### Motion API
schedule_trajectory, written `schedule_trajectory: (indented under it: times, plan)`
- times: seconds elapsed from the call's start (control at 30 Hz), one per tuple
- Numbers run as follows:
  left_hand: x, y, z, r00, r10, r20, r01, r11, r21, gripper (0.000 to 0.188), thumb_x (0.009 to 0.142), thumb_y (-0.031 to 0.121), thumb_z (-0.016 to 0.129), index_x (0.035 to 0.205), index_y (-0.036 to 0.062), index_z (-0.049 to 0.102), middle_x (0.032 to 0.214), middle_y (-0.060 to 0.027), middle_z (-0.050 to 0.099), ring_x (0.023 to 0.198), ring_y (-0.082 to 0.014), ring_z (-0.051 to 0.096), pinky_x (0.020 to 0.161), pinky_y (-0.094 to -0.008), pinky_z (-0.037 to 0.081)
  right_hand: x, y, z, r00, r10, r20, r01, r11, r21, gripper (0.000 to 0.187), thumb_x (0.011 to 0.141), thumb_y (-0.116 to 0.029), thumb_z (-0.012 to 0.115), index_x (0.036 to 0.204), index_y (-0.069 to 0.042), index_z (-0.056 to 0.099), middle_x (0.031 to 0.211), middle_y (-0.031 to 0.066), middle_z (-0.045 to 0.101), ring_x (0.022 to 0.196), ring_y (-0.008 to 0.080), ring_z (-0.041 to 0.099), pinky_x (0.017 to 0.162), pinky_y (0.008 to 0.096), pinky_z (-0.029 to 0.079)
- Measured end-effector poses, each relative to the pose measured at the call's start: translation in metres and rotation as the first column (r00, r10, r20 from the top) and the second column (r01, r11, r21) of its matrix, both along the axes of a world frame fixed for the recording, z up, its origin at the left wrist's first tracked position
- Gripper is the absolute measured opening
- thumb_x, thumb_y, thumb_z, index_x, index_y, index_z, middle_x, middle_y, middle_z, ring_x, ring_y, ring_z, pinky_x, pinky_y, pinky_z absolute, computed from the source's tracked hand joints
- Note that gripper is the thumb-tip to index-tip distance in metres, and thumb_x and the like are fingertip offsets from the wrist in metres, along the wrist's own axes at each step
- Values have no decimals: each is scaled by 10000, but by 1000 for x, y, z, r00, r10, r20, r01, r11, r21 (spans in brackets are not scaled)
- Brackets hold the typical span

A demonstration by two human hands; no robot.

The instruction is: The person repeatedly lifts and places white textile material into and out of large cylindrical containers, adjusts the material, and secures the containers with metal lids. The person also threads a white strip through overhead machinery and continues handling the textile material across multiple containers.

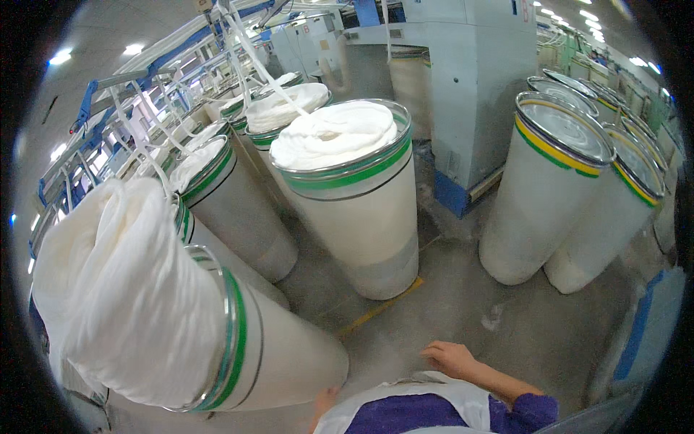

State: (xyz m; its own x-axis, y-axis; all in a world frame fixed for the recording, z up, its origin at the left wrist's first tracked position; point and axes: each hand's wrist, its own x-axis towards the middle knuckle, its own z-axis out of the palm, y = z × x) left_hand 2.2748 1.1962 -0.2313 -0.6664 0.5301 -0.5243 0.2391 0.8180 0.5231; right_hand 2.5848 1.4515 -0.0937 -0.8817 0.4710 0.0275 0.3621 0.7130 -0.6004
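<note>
Green-banded can [289,354] at lower left, heaped with white fibre [137,289], probably wants slow, two-handed steadying, the right grip [447,358] at bottom centre loosely open, seemingly empty, the left grip [326,401] too hidden to tell.

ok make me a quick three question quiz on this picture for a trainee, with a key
1. True or false: the right hand is resting on the rim of the centre can.
2. Fill in: the lower-left can, with white fibre bulging out of it, has a wide ____ band near its rim.
3. Where do the yellow-banded cans stand relative to the tall grey cabinet? A) left B) right C) on top

Key: 1. False, it is apart from it. 2. Green. 3. B.
</note>
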Motion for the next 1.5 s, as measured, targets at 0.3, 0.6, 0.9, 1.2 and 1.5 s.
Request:
schedule_trajectory:
  times: [0.3, 0.6, 0.9, 1.2, 1.5]
  plan:
    - [49, 368, 189, 401, -254, -880, 825, 517, 227, 331, 774, 192, 629, 1082, 75, 599, 1110, -155, 552, 1082, -348, 499, 942, -473, 385, 64, 145, 13, 993, -115, -23, 106, 965, -238, 289, 910, -293, 521, 1154, -160, 604, 991, 117, 627, 940, 310, 601, 777, 423, 493]
    - [-27, 555, 265, 135, 470, -873, 684, 593, 425, 112, 796, 164, 617, 794, 84, 539, 765, -65, 502, 757, -239, 461, 700, -377, 310, -38, 376, 64, 979, -12, -203, -25, 984, -178, 296, 912, -281, 527, 1154, -125, 593, 1007, 133, 614, 918, 320, 606, 790, 398, 494]
    - [-75, 551, 244, 107, 500, -859, 674, 599, 432, 363, 887, 184, 363, 535, 99, 396, 515, -58, 391, 489, -251, 392, 558, -381, 308, -179, 601, 44, 862, -378, -337, 50, 727, -685, 491, 961, -377, 433, 1322, -43, 447, 1218, 132, 547, 1098, 236, 531, 928, 369, 421]
    - [-119, 456, 305, 306, 753, -582, -107, 635, 765, 368, 1001, 342, 367, 775, 76, 485, 760, -9, 468, 719, -150, 433, 752, -337, 381, -284, 684, 22, 831, 328, -450, -504, 785, -359, 493, 937, -251, 487, 1397, -102, 387, 1389, 137, 429, 1297, 289, 385, 1089, 412, 290]
    - [-249, 774, 466, 273, 559, -783, 102, 793, 601, 488, 925, 82, 468, 1401, 79, 359, 989, -89, 452, 894, -194, 441, 872, -300, 377, -398, 882, 86, 726, 594, -345, -687, 616, -384, 340, 912, -207, 560, 1205, -34, 561, 1074, 139, 647, 980, 232, 634, 858, 318, 484]
